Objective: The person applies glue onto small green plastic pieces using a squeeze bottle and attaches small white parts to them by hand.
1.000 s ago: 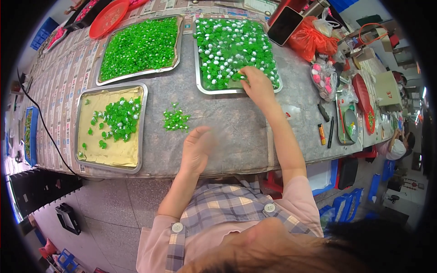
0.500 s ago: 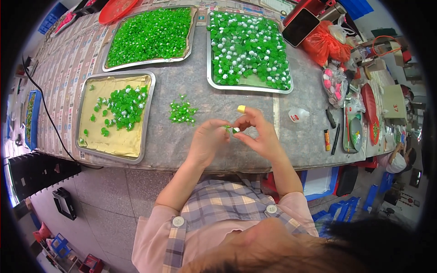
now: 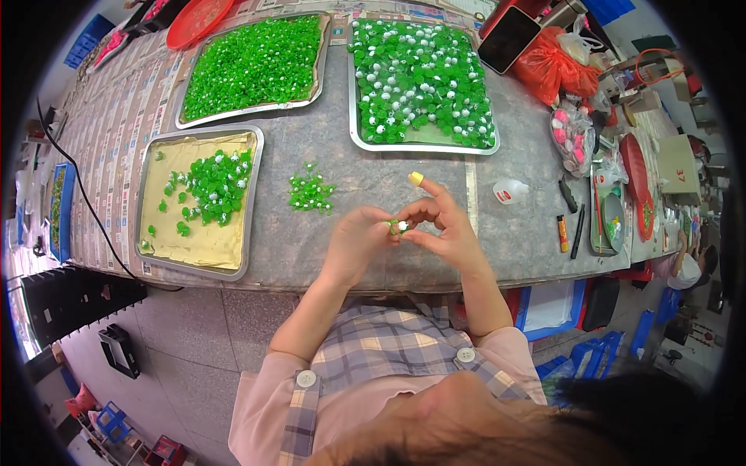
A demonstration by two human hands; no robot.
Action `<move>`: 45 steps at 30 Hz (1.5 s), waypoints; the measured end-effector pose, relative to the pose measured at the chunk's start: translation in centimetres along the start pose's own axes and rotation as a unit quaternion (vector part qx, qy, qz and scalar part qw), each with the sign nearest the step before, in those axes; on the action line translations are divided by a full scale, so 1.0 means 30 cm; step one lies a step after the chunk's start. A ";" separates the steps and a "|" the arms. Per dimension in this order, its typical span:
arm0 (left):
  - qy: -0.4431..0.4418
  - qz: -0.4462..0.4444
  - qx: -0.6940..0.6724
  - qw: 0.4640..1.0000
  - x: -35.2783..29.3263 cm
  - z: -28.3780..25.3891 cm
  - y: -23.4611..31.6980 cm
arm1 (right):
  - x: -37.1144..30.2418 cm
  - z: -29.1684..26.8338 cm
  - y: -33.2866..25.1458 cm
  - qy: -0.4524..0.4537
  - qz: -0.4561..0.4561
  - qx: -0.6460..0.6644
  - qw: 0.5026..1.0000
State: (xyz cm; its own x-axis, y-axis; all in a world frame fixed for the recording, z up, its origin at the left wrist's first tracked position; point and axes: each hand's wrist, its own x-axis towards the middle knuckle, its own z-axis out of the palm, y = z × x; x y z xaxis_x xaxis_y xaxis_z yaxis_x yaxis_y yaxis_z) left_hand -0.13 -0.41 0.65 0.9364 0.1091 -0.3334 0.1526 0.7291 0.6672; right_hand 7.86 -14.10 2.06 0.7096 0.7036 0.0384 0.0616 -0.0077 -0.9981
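Note:
My left hand (image 3: pixel 353 241) and my right hand (image 3: pixel 447 237) meet above the near part of the table, fingertips pinched together. Between them is a small green piece with a white ball-like part (image 3: pixel 402 226); finer detail is too small to make out. My right index finger is raised and wears a yellow finger cover (image 3: pixel 416 179). Left of my hands lies a loose pile of small green pieces with white dots (image 3: pixel 311 191). Farther left, a metal tray (image 3: pixel 250 198) lined with yellowish paper holds green leafy pieces with white balls (image 3: pixel 214 186), heaped toward its right side.
At the back stand two more metal trays, one of small green pieces (image 3: pixel 252 66), one of green-and-white pieces (image 3: pixel 423 85). To the right are a white bottle (image 3: pixel 510 191), a glue stick (image 3: pixel 562 233), a black pen (image 3: pixel 577 231), a phone-like screen (image 3: pixel 509 40) and red bags (image 3: pixel 548 66).
The fingertips of both hands have come closer around the small piece, and its white part now faces up more. My right index finger has tilted slightly. The whole view has shifted a little.

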 end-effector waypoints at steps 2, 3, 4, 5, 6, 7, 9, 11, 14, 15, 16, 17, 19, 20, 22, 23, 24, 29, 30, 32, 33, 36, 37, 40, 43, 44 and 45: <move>-0.002 0.004 0.002 1.000 0.000 -0.007 -0.003 | 0.001 0.002 0.011 -0.006 0.005 0.057 0.998; -0.013 0.019 0.007 1.000 0.001 -0.016 -0.008 | 0.000 0.000 0.010 0.019 0.048 0.137 0.989; -0.023 0.033 0.012 0.999 0.002 -0.019 -0.010 | -0.002 -0.003 0.011 0.043 0.091 0.215 0.971; -0.023 0.033 0.012 0.999 0.000 -0.018 -0.009 | -0.002 -0.010 0.020 0.043 0.091 0.215 0.971; -0.013 0.033 0.031 0.999 -0.001 -0.013 -0.005 | -0.001 -0.019 0.036 0.016 0.130 0.245 0.961; -0.002 0.034 0.049 0.998 -0.002 -0.010 -0.004 | 0.000 -0.023 0.043 -0.012 0.168 0.275 0.946; 0.001 0.049 0.078 0.996 0.000 -0.016 -0.015 | 0.000 -0.012 0.033 -0.032 0.186 0.275 0.943; 0.003 0.064 0.107 0.992 0.002 -0.017 -0.020 | 0.001 -0.002 0.023 -0.053 0.205 0.275 0.938; -0.005 0.071 0.078 0.994 0.004 -0.020 -0.023 | -0.002 0.007 0.018 -0.027 0.190 0.278 0.941; 0.013 0.063 0.074 0.995 0.005 -0.025 -0.022 | -0.004 0.012 0.017 0.016 0.158 0.254 0.954; 0.031 0.055 0.070 0.996 0.006 -0.029 -0.021 | -0.005 0.017 0.014 0.059 0.126 0.228 0.964; 0.033 0.055 0.071 0.995 0.005 -0.031 -0.023 | -0.006 0.021 0.007 0.057 0.126 0.229 0.963; 0.031 0.055 0.051 0.997 0.005 -0.031 -0.028 | -0.010 0.028 -0.011 0.075 0.102 0.214 0.969; 0.031 0.055 0.051 0.997 0.003 -0.030 -0.027 | -0.011 0.033 -0.010 0.075 0.103 0.214 0.969; 0.029 0.060 0.054 0.996 0.002 -0.020 -0.024 | -0.012 0.038 -0.012 0.072 0.119 0.212 0.967; 0.028 0.060 0.054 0.996 0.004 -0.018 -0.026 | -0.012 0.039 -0.015 0.073 0.118 0.212 0.967; 0.024 0.069 0.058 0.996 0.006 -0.018 -0.028 | -0.012 0.042 -0.017 0.070 0.119 0.216 0.966; 0.029 0.096 0.073 0.992 0.004 -0.023 -0.029 | -0.011 0.041 -0.015 0.052 0.120 0.215 0.968; 0.044 0.152 0.170 0.973 0.006 -0.029 -0.033 | -0.012 0.042 -0.012 0.053 0.118 0.210 0.969; 0.059 0.206 0.264 0.940 0.005 -0.029 -0.032 | -0.016 0.044 -0.012 0.055 0.117 0.204 0.970; 0.065 0.228 0.296 0.925 0.002 -0.025 -0.026 | -0.018 0.044 -0.011 0.060 0.115 0.197 0.972; 0.068 0.247 0.323 0.911 0.001 -0.021 -0.023 | -0.022 0.046 -0.011 0.071 0.116 0.208 0.969; 0.065 0.245 0.319 0.913 0.001 -0.020 -0.024 | -0.023 0.046 -0.011 0.079 0.118 0.225 0.964; 0.050 0.218 0.303 0.926 -0.004 -0.014 -0.018 | -0.026 0.043 -0.007 0.067 0.105 0.216 0.968; 0.041 0.200 0.322 0.925 -0.006 -0.017 -0.020 | -0.033 0.044 -0.012 0.064 0.105 0.212 0.970; 0.041 0.200 0.322 0.924 -0.008 -0.017 -0.018 | -0.034 0.046 -0.015 0.063 0.104 0.212 0.970; 0.032 0.188 0.319 0.928 -0.009 -0.019 -0.018 | -0.036 0.047 -0.015 0.062 0.112 0.226 0.966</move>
State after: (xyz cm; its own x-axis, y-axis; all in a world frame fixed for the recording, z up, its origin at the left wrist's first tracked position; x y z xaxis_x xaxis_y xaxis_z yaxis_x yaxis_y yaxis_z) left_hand -0.64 -0.44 0.01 0.9436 0.3303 -0.0229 -0.0055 0.0849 0.9964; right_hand 6.09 -13.85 2.41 0.7494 0.6300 -0.2037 -0.3962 0.1801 -0.9003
